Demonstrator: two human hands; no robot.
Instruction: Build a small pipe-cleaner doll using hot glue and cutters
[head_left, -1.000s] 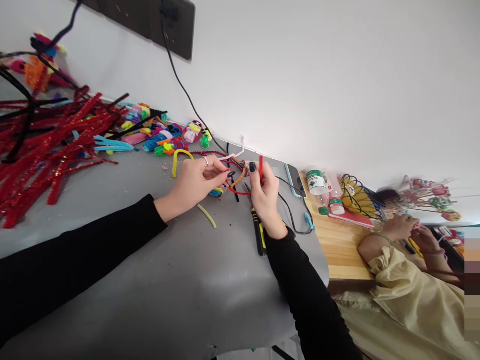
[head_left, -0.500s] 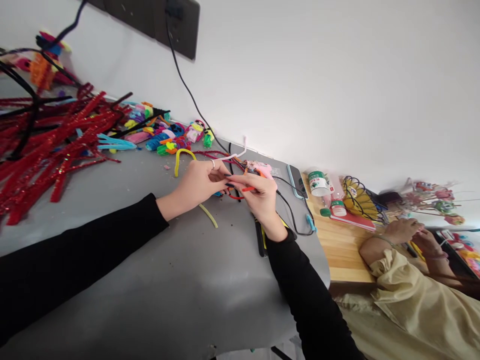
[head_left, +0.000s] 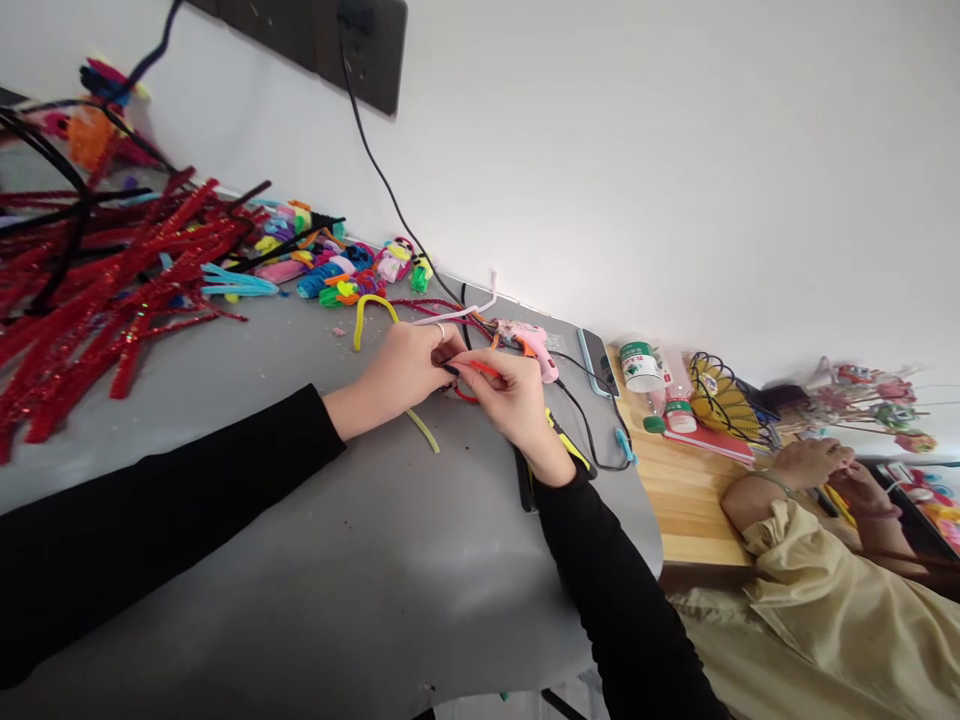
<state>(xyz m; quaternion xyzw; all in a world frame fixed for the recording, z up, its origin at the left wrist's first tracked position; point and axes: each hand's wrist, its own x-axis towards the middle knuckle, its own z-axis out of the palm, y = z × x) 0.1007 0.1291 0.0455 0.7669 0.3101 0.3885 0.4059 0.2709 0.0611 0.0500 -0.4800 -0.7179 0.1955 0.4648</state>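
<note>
My left hand (head_left: 405, 368) is closed in a pinch above the grey table; its fingertips meet those of my right hand, and what lies between them is mostly hidden. My right hand (head_left: 517, 400) pinches an orange-red pipe cleaner (head_left: 486, 369), whose short end shows along the fingers. A curved yellow pipe cleaner (head_left: 359, 322) lies behind my left hand, and a yellow-green length (head_left: 425, 432) shows below it. Just beyond my right hand rests a pink glue gun (head_left: 541, 362). Yellow-and-black pliers (head_left: 566, 440) lie partly under my right wrist.
Red glittery pipe cleaners (head_left: 142, 290) are heaped at left, beside small colourful pipe-cleaner figures (head_left: 330, 275). A black cord (head_left: 375, 165) runs from the wall socket (head_left: 367, 60). A phone (head_left: 598, 360) and bottles (head_left: 679, 405) stand right. Another person's hands (head_left: 817, 465) work farther right.
My right hand has turned slightly and its fingers have closed in nearer to my left fingertips. The whole view has shifted a little to the right.
</note>
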